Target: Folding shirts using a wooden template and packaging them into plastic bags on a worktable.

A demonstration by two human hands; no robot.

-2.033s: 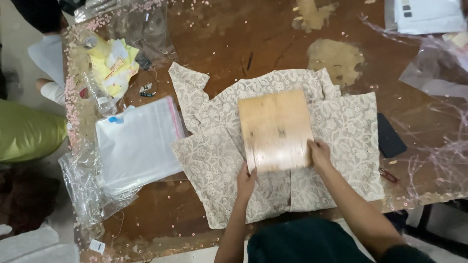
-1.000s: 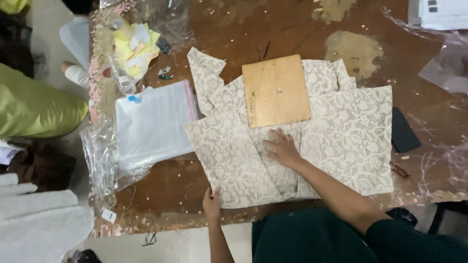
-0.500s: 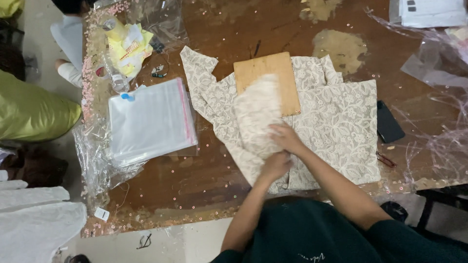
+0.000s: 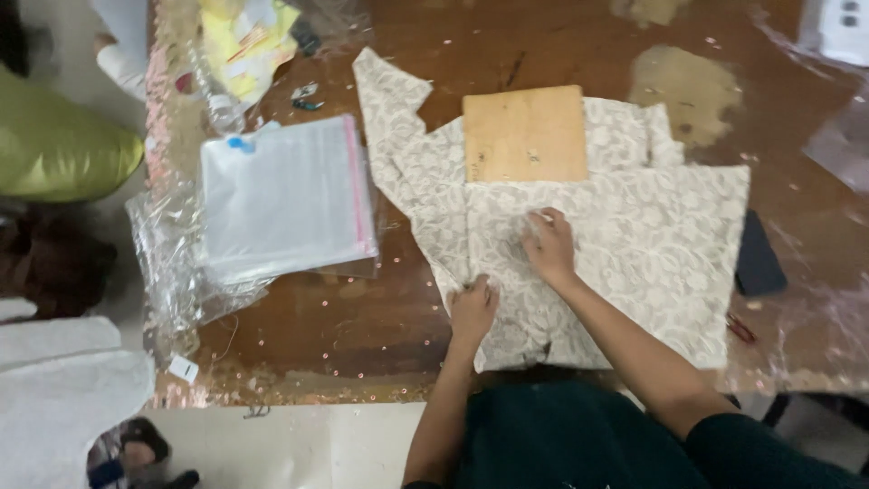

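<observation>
The lace garment (image 4: 625,244) lies spread flat on the table (image 4: 543,45), only partly folded: its left side is turned in over the middle, while the right side and the sleeve beyond the board lie open. The wooden board (image 4: 525,134) rests on the garment's upper part. Below the board, the right hand (image 4: 548,243) presses flat, its grip apart and holding nothing. The left hand (image 4: 472,310), nearer the garment's bottom edge, has its grip pinched on the folded edge. Left of the garment sits a stack of clear bags (image 4: 285,195).
</observation>
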